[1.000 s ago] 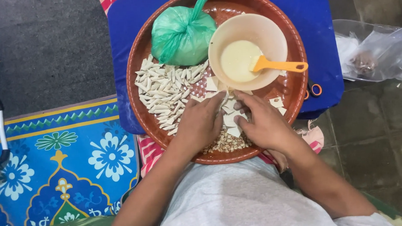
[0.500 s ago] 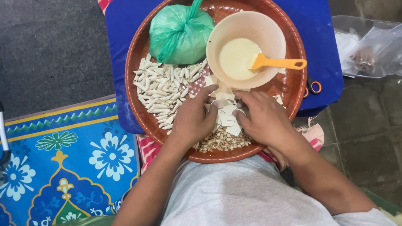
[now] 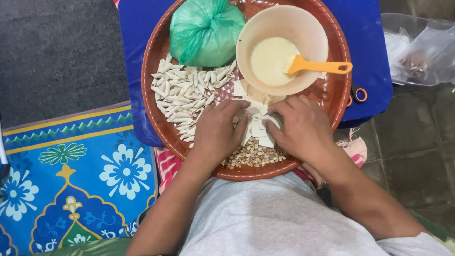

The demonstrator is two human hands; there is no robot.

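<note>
A round brown tray [image 3: 335, 112] rests on a blue board in front of me. My left hand [image 3: 218, 131] and my right hand [image 3: 299, 127] lie palm-down near its front edge, fingertips meeting over a stack of pale pastry pieces [image 3: 257, 127]. I cannot tell whether either hand grips a piece. A heap of peanuts [image 3: 252, 155] sits just below the hands. Several folded pastry rolls [image 3: 184, 96] are piled on the tray's left. At the back stand a tied green plastic bag [image 3: 205, 33] and a beige bowl [image 3: 313, 32] of pale paste with an orange brush [image 3: 317, 66].
A clear plastic bag [image 3: 431, 50] lies on the dark floor tiles to the right. Small orange-handled scissors [image 3: 358, 94] peek out beside the tray's right rim. A blue patterned mat [image 3: 69, 178] covers the floor on the left.
Both hands have stayed over the pastry stack, fingers shifting slightly. The view has drifted a little, bringing the tray higher in frame.
</note>
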